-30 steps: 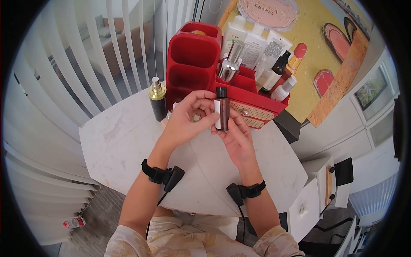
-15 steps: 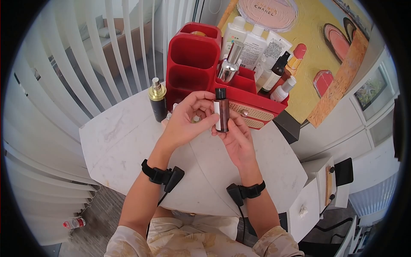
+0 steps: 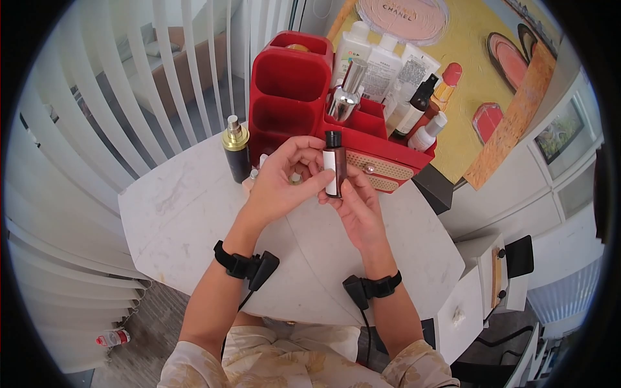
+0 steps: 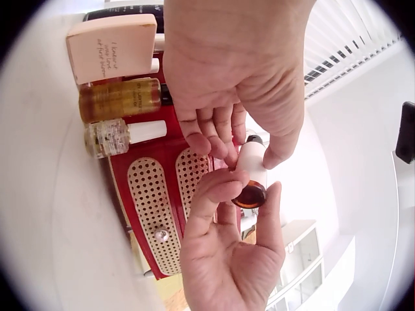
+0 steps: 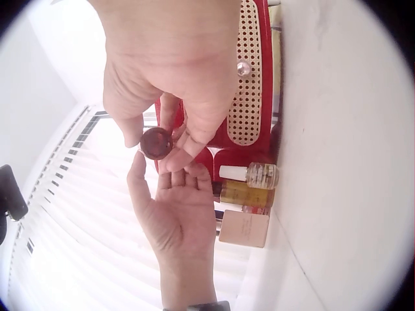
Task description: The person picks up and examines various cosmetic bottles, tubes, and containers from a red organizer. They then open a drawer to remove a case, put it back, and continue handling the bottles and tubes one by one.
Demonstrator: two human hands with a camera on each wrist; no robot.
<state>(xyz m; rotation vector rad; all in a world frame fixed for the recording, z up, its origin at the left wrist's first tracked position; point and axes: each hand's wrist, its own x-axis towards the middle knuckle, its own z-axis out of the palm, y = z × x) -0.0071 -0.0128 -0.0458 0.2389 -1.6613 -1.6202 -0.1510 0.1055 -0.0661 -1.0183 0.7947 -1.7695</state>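
Note:
A small brown bottle (image 3: 333,161) with a black cap and a white label stands upright between my two hands, above the table. My left hand (image 3: 277,184) pinches its label side, thumb across the label and fingers behind. Lower down, my right hand (image 3: 362,216) grips the bottle near its base between thumb and fingers. The left wrist view shows the white label (image 4: 253,161) and the dark amber base facing the camera. From the right wrist, the round bottle base (image 5: 157,144) appears between both hands' fingertips.
Behind the hands is a red organizer (image 3: 291,81) with compartments, woven drawer fronts and several bottles. A black, gold-collared bottle (image 3: 237,152) stands to its left. A pink box (image 4: 111,48), yellow bottle (image 4: 120,99) and white-capped vial (image 4: 110,138) sit on the marble table (image 3: 181,207).
Both hands keep their hold on the bottle in nearly the same place. The bottle has turned slightly, so more of its white label faces the head camera.

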